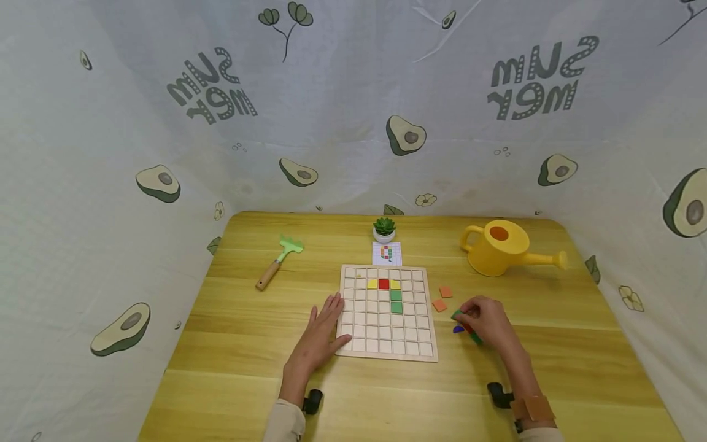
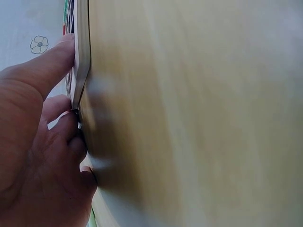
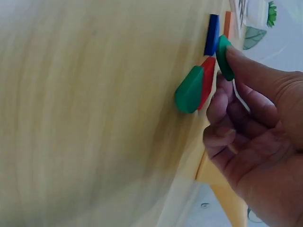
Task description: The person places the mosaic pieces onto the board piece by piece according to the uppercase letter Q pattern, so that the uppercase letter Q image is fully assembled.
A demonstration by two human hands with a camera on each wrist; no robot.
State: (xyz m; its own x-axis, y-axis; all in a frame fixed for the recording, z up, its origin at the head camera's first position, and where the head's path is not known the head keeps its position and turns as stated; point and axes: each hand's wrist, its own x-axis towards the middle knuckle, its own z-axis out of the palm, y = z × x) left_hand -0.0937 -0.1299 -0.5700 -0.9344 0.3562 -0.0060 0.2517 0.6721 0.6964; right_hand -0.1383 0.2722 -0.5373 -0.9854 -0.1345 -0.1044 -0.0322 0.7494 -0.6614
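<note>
A wooden grid board (image 1: pixel 353 350) lies mid-table, with a red square (image 1: pixel 383 284) between two yellow pieces (image 1: pixel 372 284) and two green squares (image 1: pixel 396 296) below the right yellow one. My left hand (image 1: pixel 318 334) rests along the board's left edge, thumb and fingertips on its rim. Right of the board, my right hand (image 1: pixel 488 322) pinches a small green piece with a curved edge (image 3: pixel 224 57) between thumb and fingers. Under that hand lie a red piece (image 3: pixel 207 80) and another green piece (image 3: pixel 190 90), side by side. A blue piece (image 1: pixel 458 329) lies close by.
Two orange squares (image 1: pixel 439 305) lie between board and right hand. A pattern card (image 1: pixel 386 253) sits behind the board, before a potted succulent (image 1: pixel 384 230). A yellow watering can (image 1: pixel 499 248) stands back right; a green hand rake (image 1: pixel 278 261) lies back left.
</note>
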